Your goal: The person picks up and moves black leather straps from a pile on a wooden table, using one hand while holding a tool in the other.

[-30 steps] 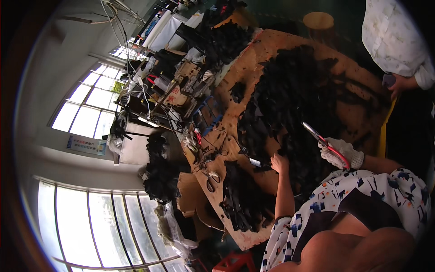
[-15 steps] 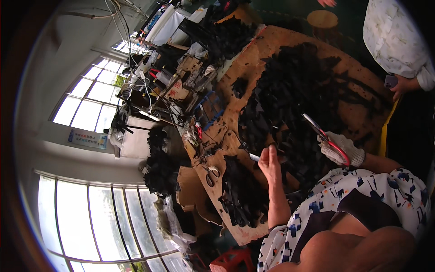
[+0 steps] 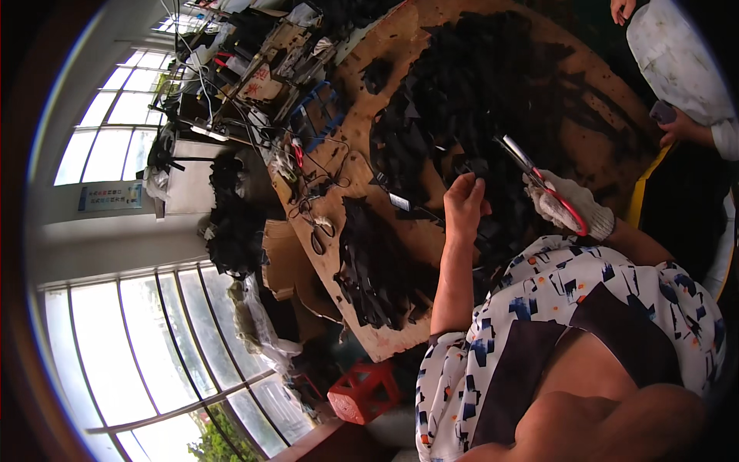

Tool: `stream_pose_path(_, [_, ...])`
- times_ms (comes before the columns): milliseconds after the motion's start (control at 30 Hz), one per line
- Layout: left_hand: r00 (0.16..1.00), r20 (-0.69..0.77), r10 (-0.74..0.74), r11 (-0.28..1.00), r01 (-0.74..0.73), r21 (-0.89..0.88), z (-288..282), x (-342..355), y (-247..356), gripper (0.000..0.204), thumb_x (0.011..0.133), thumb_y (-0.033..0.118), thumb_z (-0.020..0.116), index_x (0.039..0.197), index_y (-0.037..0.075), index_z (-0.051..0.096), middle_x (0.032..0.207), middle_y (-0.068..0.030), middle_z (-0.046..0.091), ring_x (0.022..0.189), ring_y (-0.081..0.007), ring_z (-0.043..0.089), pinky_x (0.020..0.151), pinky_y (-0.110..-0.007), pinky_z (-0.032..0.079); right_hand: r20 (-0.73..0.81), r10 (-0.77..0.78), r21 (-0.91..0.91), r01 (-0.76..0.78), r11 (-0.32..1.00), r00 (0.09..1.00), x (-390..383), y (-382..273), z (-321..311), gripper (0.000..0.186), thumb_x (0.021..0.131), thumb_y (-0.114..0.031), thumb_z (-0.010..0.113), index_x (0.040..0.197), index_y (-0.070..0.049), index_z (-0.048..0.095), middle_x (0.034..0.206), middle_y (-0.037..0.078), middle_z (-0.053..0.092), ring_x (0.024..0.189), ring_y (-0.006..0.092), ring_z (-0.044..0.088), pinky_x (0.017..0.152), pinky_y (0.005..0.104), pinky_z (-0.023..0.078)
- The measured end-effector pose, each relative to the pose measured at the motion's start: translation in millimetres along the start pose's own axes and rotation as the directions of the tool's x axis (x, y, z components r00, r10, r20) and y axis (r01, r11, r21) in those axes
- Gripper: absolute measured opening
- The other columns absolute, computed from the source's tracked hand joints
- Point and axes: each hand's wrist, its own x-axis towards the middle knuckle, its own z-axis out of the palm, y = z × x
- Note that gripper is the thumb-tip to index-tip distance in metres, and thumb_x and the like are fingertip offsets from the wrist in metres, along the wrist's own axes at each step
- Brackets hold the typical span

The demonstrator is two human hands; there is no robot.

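Observation:
My bare left hand (image 3: 465,209) is closed in a pinch over the pile, with a small black fabric piece (image 3: 472,166) at its fingertips. A white knit glove covers my right hand (image 3: 571,205), which is wrapped round red-handled scissors (image 3: 536,171). Their metal blades point up and away to the left, over the dark heap. This large heap of black fabric pieces (image 3: 462,85) spreads across the wooden table (image 3: 419,23) beyond both hands. To the left of my left hand lies a small white flat item (image 3: 399,202) beside a dark cord.
A second stack of black pieces (image 3: 373,269) lies at the near left. Another pair of scissors (image 3: 321,231) and a blue crate-like frame (image 3: 317,115) are along the left edge. A red stool (image 3: 363,393) stands below. At the right a person (image 3: 681,61) holds a phone (image 3: 662,112).
The whole view has shifted, so the table appears higher and further left. A black piece now shows at my left fingertips. My right hand still holds the scissors.

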Motion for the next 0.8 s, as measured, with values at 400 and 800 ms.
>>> stream_pose_path(400, [0.998,-0.065,-0.007,0.997,0.003,-0.075,20.4,-7.3,-8.4,0.018,0.086,0.017,0.059,0.088,-0.001,0.055,0.062,0.0014,0.049,0.040,-0.0045,0.040,0.035,-0.020,0.031,0.384,-0.304,-0.856,0.460,0.236,0.872,-4.7,9.7,-11.3,0.022,0.091,-0.025,0.047,0.098,-0.004,0.050,0.066,0.003,0.051,0.047,0.0042,0.049,0.043,0.0134,0.041])
stream_pose_path(800, [0.997,-0.072,0.023,1.000,-0.021,0.019,28.0,-8.8,-11.9,0.019,0.086,0.017,0.058,0.087,-0.002,0.055,0.056,0.0020,0.049,0.039,-0.0040,0.041,0.035,-0.020,0.031,0.260,-0.210,-0.902,0.314,0.297,0.943,-19.9,-3.7,4.5,0.031,0.089,-0.019,0.048,0.116,-0.005,0.043,0.068,0.000,0.052,0.052,0.0052,0.049,0.049,0.0187,0.042])
